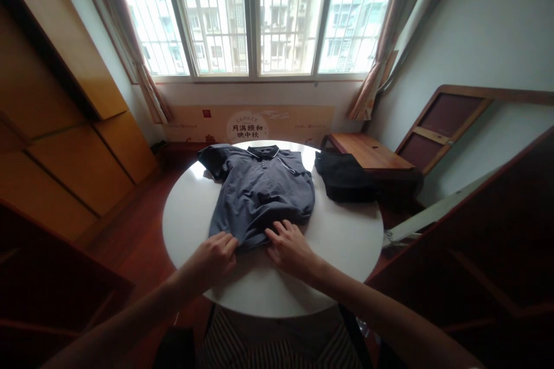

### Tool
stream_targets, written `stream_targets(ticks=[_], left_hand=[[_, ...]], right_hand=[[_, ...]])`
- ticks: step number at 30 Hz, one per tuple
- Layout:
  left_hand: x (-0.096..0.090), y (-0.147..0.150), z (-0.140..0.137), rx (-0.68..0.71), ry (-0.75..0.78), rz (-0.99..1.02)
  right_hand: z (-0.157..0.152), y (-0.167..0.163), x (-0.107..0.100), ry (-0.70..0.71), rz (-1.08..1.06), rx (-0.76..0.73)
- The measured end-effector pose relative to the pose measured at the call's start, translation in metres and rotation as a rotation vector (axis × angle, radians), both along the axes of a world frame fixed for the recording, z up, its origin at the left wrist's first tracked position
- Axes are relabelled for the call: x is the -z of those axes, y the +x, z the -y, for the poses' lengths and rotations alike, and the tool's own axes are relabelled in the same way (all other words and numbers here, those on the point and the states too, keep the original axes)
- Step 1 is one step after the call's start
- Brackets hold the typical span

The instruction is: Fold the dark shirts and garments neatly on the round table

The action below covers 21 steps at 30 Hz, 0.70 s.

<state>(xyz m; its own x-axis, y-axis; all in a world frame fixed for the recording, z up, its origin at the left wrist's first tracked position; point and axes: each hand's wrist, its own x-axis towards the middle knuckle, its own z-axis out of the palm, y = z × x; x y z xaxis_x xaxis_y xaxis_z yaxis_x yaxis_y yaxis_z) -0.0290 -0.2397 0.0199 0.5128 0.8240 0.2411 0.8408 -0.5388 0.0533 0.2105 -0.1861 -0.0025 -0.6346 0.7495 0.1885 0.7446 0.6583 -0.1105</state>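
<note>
A dark grey polo shirt [264,184] lies front up on the round white table [341,253], its black collar toward the window. One black sleeve sticks out at the far left; on the right side no sleeve shows. At the near left corner of the hem, my left hand [220,251] is closed on the shirt, fingers curled over the cloth. My right hand [289,245] touches the near hem to the right of it, fingers bent and somewhat spread over the bunched fabric. Whether its thumb pinches the cloth is hidden.
Folded black clothing [346,177] lies at the table's right edge. Behind it stands a low wooden cabinet [372,151]. A flat printed box [246,122] leans under the window. Wooden furniture flanks both sides, and a striped cloth [277,351] shows below the table's near edge.
</note>
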Motion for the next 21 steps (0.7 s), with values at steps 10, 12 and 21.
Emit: stream_targets(ticks=[10, 12, 21], left_hand=[[-0.005, -0.029, -0.002, 0.203, 0.006, 0.081], [-0.003, -0.030, 0.003, 0.199, 0.012, 0.017], [0.018, 0.001, 0.017, 0.059, -0.168, 0.074]], right_hand=[[-0.022, 0.007, -0.041, 0.118, -0.043, -0.166], [-0.023, 0.014, -0.042, 0.112, -0.052, -0.193], [-0.016, 0.017, -0.043, -0.079, 0.033, -0.159]])
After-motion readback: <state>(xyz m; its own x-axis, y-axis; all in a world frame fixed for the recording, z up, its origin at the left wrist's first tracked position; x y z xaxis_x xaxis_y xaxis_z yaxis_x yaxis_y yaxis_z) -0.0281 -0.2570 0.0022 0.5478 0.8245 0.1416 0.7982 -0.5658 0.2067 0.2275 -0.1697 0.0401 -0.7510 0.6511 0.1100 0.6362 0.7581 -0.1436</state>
